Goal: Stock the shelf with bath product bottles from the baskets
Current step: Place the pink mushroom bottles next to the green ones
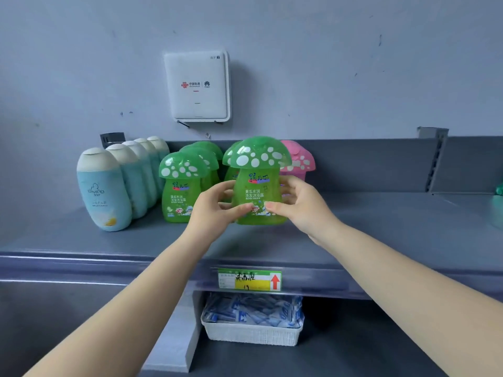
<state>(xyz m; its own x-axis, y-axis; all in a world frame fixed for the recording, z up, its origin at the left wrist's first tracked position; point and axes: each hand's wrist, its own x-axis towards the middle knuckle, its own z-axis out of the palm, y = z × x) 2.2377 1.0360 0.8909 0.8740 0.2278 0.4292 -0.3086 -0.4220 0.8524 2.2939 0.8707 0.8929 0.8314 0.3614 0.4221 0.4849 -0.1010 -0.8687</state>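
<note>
Both hands are up at the grey metal shelf (381, 235), around one translucent green mushroom-capped plastic bottle (258, 186). The bottle stands upright, long axis vertical, white-spotted cap on top, label facing out. It's at the front of the second green row, just right of the row of matching green mushroom bottles (179, 186); whether its base is fully down on the shelf I can't tell, as the bottom edge sits right at shelf level.

Left hand (215, 210) comes in from the bottle's left, thumb and fingers curled onto the lower body, tips across the label. Right hand (296, 205) mirrors it from the right, thumb on the front, fingers wrapped round the side and back. So a two-handed clamp low on the body, cap free, neither hand obviously nearer.

Directly behind it there's another green cap, and a pink mushroom-capped bottle (299, 159) peeks out behind on the right. Far left, a row of pale blue oval bottles with cream caps (106, 191).

My guess: it's being squared up in line w/ the left row. What matters is the gap to that neighbour — the left hand's knuckles sit just beside it, so letting go sideways could knock it. Plenty of bare shelf to the right.
</note>
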